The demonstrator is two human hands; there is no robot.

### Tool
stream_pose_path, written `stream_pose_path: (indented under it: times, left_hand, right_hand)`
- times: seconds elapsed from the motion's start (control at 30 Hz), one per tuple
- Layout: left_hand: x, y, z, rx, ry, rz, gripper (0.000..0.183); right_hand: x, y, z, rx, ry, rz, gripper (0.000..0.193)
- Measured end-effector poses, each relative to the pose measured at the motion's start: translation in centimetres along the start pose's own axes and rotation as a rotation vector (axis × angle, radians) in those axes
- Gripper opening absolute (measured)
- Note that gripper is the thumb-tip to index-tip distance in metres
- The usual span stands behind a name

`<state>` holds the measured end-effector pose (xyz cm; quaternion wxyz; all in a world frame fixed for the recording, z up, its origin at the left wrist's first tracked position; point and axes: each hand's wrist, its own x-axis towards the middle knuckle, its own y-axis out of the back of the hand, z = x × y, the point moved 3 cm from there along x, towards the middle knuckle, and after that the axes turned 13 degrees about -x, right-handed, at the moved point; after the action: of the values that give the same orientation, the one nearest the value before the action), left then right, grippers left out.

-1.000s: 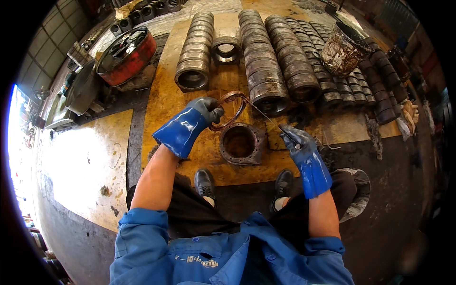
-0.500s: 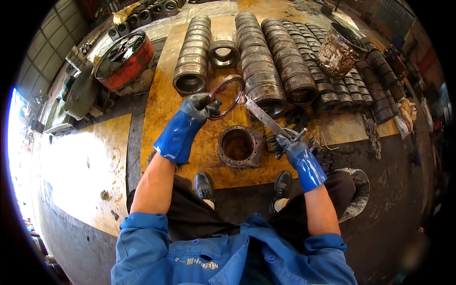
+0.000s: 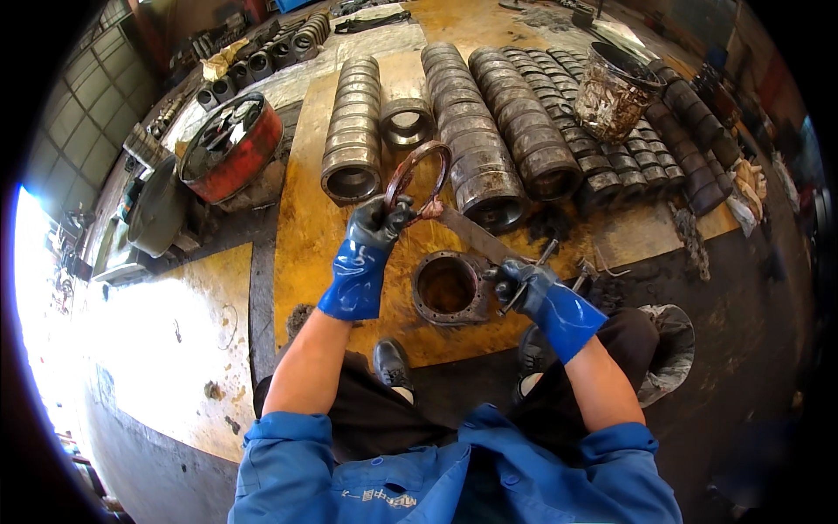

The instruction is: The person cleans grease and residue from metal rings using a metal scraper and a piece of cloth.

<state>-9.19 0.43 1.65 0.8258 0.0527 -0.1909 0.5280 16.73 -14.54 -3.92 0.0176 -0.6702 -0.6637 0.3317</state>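
Observation:
My left hand, in a blue and black rubber glove, is closed round the lower side of a brownish greasy metal ring, which stands tilted above the floor. In my right hand, gloved alike, is the handle end of a flat metal scraper. Its tip meets the ring's lower right side, where a reddish clump of grease shows. A thin rod also sticks out by the right fingers; I cannot tell whether it belongs to the scraper. Below and between my hands lies a flanged round housing, its dark opening facing up.
Rows of metal cylinders lie ahead on the yellow board, with a single short cylinder among them. A grease-caked bucket stands far right, a red drum far left. A plastic-lined bin is beside my right knee.
The ring has turned, and the scraper has swung to a flatter slant with its tip lower on the ring. My right hand has moved a little down. The whole view has shifted slightly.

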Motion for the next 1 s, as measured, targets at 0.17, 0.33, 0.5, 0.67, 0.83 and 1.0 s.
stream_pose_path:
  times: [0.17, 0.33, 0.5, 0.67, 0.83, 1.0]
  left_hand:
    - [-0.1, 0.2, 0.0, 0.022, 0.051, 0.078, 0.028]
    - [0.8, 0.2, -0.2, -0.141, 0.039, 0.084, 0.025]
    - [2.1, 2.0, -0.8, -0.270, -0.001, 0.237, 0.023]
    - [2.8, 1.9, -0.4, -0.532, -0.029, 0.441, 0.021]
    - [2.9, 4.6, -3.5, -0.668, 0.125, 0.461, 0.032]
    - [4.6, 3.7, -6.3, -0.856, 0.195, 0.458, 0.030]
  right_hand:
    - [-0.4, -1.3, -0.4, 0.100, -0.105, 0.014, 0.019]
    - [-1.5, -1.5, -1.0, 0.114, -0.142, 0.049, 0.020]
    - [-1.5, -1.3, -1.8, 0.099, -0.104, 0.046, 0.024]
    - [-2.4, -0.9, -3.1, 0.155, -0.036, -0.013, 0.032]
    - [-3.1, -0.4, -4.2, 0.182, 0.029, 0.031, 0.038]
    - [-6.3, 2.0, -8.0, 0.289, 0.198, 0.109, 0.030]
